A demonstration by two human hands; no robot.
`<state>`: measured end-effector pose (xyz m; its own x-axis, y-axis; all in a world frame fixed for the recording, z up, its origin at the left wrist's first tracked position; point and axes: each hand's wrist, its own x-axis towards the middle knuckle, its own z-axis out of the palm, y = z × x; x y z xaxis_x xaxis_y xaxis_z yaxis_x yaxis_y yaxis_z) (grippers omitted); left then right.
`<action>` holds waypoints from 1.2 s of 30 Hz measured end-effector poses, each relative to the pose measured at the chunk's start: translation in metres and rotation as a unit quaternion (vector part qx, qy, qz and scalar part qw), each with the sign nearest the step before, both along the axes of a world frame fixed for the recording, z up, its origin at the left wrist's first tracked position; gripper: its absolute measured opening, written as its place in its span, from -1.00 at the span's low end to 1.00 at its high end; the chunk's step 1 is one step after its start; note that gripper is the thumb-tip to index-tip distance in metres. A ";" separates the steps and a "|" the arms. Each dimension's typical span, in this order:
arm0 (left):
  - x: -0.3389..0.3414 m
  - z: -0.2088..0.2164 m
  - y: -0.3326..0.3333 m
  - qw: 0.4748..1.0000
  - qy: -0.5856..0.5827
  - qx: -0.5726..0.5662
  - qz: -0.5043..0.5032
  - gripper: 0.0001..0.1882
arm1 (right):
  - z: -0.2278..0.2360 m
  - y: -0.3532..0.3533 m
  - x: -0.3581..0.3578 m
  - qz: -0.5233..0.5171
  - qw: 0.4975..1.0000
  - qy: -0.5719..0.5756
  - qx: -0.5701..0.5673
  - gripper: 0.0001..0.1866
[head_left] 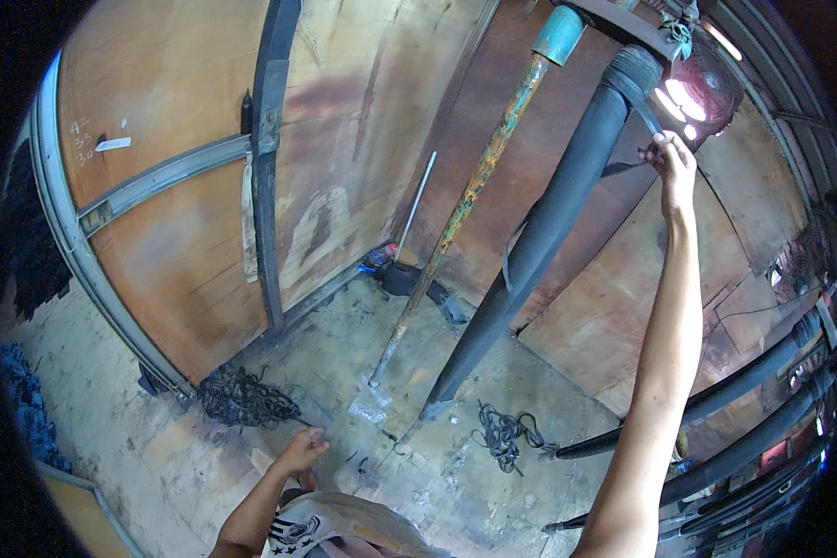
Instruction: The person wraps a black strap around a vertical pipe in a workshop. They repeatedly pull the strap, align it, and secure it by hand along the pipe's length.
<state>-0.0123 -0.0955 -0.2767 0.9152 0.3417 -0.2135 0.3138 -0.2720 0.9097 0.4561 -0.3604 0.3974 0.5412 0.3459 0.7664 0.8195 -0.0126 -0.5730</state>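
A long black tube [567,205] slants down from a dark metal bar at the top to the floor. Dark strip is wound round its upper end. Raised beside that end, my right hand [671,163] is closed on a black strip [647,119], which runs up to the wound part; another length trails from the hand to the tube. Low on the left, my left hand [305,450] hangs with its fingers curled; anything inside them is hidden. Just beyond it lies a heap of black strips [246,398] on the floor.
A rusty pole [474,200] with a teal sleeve stands left of the tube. Another tangle of black strips [507,435] lies on the floor. More black tubes [735,395] extend at the right. A fan [707,88] and bright lamp are at upper right. Wooden panels [363,121] stand behind.
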 end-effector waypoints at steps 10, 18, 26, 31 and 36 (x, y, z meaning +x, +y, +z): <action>-0.063 -0.037 -0.031 0.988 0.062 -0.106 0.096 -0.38 | -0.088 0.030 -0.094 0.084 0.965 0.126 -0.213 -0.50; -0.053 -0.030 -0.005 0.999 0.029 -0.020 0.034 -0.39 | -0.165 0.048 -0.104 0.080 0.932 0.111 -0.336 -0.63; -0.068 -0.030 0.062 0.998 0.011 0.069 -0.009 -0.39 | -0.166 0.094 -0.111 -0.090 0.933 0.096 -0.334 -0.44; -0.100 -0.046 0.120 0.999 0.041 0.020 0.010 -0.46 | -0.131 0.096 -0.100 -0.190 0.950 0.007 -0.246 -0.70; -0.123 -0.052 0.164 0.994 0.032 0.106 -0.017 -0.47 | -0.091 0.081 -0.077 -0.261 0.962 -0.007 -0.076 -0.69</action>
